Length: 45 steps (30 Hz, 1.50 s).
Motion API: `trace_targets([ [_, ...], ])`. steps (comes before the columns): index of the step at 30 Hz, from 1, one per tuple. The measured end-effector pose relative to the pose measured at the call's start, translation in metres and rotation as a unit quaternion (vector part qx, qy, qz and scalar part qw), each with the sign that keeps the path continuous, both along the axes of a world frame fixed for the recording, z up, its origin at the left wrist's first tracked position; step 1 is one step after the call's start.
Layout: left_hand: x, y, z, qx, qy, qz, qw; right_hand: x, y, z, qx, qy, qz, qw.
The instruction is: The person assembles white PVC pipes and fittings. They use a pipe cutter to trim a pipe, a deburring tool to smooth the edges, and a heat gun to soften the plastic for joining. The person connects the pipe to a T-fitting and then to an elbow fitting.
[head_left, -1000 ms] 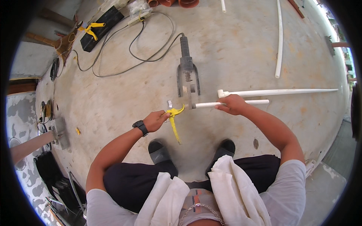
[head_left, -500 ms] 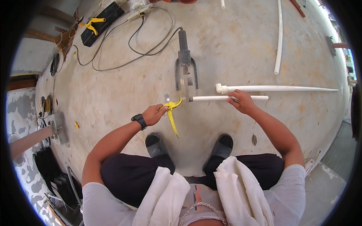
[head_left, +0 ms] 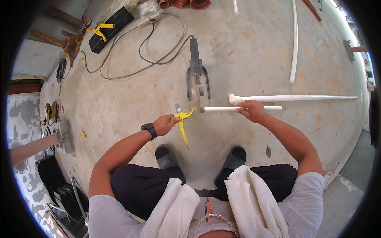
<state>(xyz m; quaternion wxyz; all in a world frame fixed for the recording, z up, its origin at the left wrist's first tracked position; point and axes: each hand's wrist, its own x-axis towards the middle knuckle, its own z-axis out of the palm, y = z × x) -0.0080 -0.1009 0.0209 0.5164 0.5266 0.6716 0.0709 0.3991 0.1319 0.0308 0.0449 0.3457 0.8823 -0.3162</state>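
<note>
A short white plastic pipe (head_left: 222,109) is held between the fingers and thumb of my right hand (head_left: 252,111). Its left end meets the round die of a pipe welding iron (head_left: 195,66), which rests on a black forked stand with its handle pointing away from me. My left hand (head_left: 164,124) is closed around a yellow pipe cutter (head_left: 182,117), whose jaws are spread and whose long arm points down toward my feet. Just beyond my right hand lies a long white pipe (head_left: 293,98) with a white elbow fitting (head_left: 233,99) on its left end.
The iron's black cable (head_left: 156,63) loops across the concrete floor toward a black case (head_left: 111,31) with a yellow tool (head_left: 101,29) on it. Another white pipe (head_left: 295,47) lies at the far right. Orange pipe ends (head_left: 199,4) show at the top. My sandals (head_left: 166,156) stand below the cutter.
The whole scene sits slightly lower in the picture, as the view has tilted a little. Both hands keep their holds, and the pipe stays against the iron.
</note>
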Motion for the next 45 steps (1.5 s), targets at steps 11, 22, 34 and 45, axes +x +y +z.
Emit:
trace_targets([
  [11, 0.001, 0.005, 0.006, -0.007, 0.012, -0.017, 1.0, -0.01, 0.008, 0.009, -0.075, -0.062, -0.001, 0.995],
  [22, -0.001, 0.001, -0.003, -0.001, -0.003, -0.013, 1.0, -0.017, 0.022, 0.005, -0.102, -0.088, 0.051, 0.99],
  [34, -0.002, -0.002, 0.002, 0.012, -0.011, 0.017, 1.0, -0.021, 0.017, 0.013, -0.109, -0.078, 0.046, 0.99],
  [45, 0.0, -0.001, 0.005, 0.013, -0.02, 0.026, 0.999, -0.002, -0.012, -0.008, 0.111, 0.093, 0.043, 0.989],
])
